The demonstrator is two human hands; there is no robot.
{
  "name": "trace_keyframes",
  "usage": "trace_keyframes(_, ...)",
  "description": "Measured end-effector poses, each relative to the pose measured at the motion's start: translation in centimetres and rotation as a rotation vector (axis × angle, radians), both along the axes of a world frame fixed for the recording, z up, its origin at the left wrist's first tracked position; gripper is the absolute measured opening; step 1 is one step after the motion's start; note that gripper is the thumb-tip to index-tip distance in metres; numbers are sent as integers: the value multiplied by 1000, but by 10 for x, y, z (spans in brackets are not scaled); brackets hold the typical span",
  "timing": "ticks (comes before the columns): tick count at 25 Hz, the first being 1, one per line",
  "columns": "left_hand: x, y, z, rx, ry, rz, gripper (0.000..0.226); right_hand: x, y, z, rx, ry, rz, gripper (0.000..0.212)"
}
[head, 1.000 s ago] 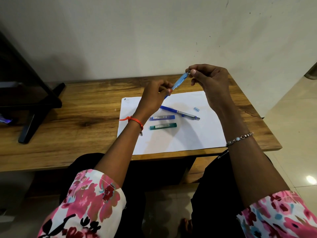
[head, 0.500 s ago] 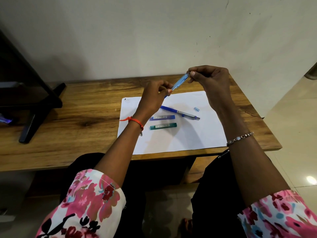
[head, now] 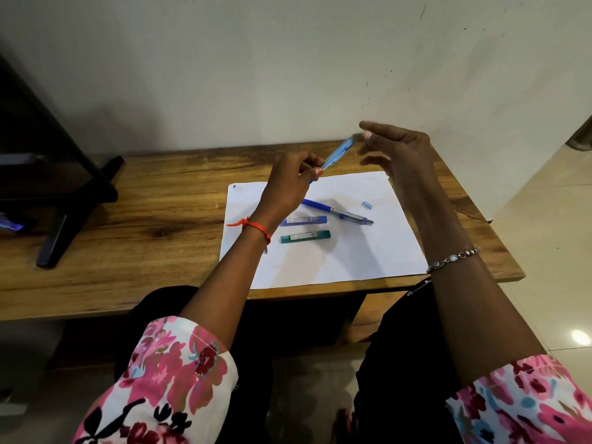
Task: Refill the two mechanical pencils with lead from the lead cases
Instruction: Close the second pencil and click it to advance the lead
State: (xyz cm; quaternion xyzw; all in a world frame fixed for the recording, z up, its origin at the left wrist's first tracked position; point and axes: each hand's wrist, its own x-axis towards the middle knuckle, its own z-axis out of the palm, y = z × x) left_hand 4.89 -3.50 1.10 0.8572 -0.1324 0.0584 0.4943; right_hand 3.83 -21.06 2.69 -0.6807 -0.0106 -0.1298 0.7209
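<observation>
Head view: left fingers (head: 308,159) pinch the light-blue pencil (head: 337,153); right fingers (head: 379,128) spread beside its top.

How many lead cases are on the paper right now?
2. The blue lead case lies on the white paper beside the dark blue pencil; the green lead case lies parallel, nearer the camera. None looks hidden.

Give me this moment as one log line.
left hand: grips light-blue pencil, raised | right hand: at its top end, grip unclear | on paper: dark-blue pencil, blue case, green case, cap
</observation>
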Motion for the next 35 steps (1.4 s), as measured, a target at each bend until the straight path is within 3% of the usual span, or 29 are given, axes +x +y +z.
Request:
trace_keyframes(2, 0, 2, -1, 12, -4, 8, 16, 1, -7, -4, -293, 133, -66, 13)
trace_keyframes(5, 2, 2, -2, 18, 0, 18, 16, 4, -12, -18, -841, 442, 7, 16)
trace_keyframes(8, 1, 1, -2, 15, 2, 9, 16, 8, -7, -27, -1036, 561, 14, 28)
trace_keyframes(10, 1, 1, -1, 24, 1, 5, 16, 6, -3, -24, -948, 499, -26, 17)
trace_keyframes(12, 2, 2, -1, 30, 0, 11, 16, 3, -2, -16, -543, 345, -29, 5)
trace_keyframes(14, 3, 2, -1, 30, -2, 17, 16, -1, -1, -6, -21, 148, -8, 8)
trace_keyframes(17, 3, 1, -1, 37, -1, 18, 16, -1, 0, 2, 339, -16, 3, 11)
trace_keyframes(23, 2, 0, 0, 48, 1, 10, 17, -2, 2, 3, 146, -51, 15, 13)
trace_keyframes(35, 1, -1, 2, 50, 18, 1, 17, -1, 1, 1, 82, -40, -1, 17)
